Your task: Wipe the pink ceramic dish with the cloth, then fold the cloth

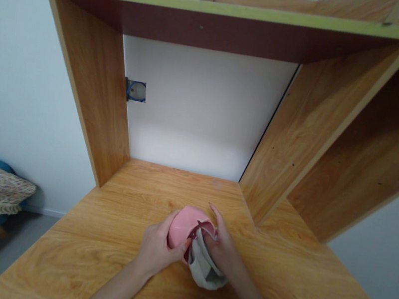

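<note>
Container [183, 224] (pink) in left grip [157, 245], cloth [203, 267] in right grip [223, 249].

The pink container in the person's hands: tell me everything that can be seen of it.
The pink container is rounded, with a smooth, faceted-looking outer surface, perhaps plastic or ceramic. It is tipped, its opening turned toward the right hand; the edge there looks irregular and the inside darker. The left hand grips it from the side, thumb at the opening. Grey cloth lies against the opening, with the right hand's fingers at it. Whether the desk supports it is unclear.
</note>
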A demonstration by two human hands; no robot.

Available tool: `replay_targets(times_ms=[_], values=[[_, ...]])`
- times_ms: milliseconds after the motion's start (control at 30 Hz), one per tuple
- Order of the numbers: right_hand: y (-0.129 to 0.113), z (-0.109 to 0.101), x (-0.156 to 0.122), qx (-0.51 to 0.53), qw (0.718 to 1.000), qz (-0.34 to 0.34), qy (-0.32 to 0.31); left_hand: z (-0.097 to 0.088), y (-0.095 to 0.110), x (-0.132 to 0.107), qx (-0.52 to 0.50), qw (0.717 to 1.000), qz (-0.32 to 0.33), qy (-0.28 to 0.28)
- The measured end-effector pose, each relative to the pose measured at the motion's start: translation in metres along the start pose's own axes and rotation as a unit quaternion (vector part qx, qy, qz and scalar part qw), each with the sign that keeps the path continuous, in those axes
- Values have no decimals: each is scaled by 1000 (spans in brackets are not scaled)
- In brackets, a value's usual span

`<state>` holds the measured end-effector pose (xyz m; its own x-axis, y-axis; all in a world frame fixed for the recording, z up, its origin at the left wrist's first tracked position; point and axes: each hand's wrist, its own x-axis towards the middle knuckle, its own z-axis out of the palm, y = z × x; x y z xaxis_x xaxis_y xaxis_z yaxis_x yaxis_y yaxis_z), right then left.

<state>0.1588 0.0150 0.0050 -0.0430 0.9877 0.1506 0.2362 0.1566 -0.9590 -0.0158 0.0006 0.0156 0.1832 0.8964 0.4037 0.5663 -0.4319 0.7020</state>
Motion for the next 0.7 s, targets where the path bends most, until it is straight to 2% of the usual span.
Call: replay_targets(times_ms=[167,267,367,433,533,700], values=[[-1,3,2,1,995,-15,97,2,-2,1,-74,997,15,9],[-3,3,3,-9,989,-12,145,9,-2,0,-111,994,-4,-3],[-6,3,3,16,989,-13,149,15,-1,-1,-141,989,-27,-46],[-8,3,2,34,989,-20,144,17,1,-2,-162,984,-20,-69],[-11,6,2,61,989,-18,131,15,4,-2,-169,984,-1,-50],[-10,11,5,112,987,14,118,13,8,-2,-175,983,-48,-34]])
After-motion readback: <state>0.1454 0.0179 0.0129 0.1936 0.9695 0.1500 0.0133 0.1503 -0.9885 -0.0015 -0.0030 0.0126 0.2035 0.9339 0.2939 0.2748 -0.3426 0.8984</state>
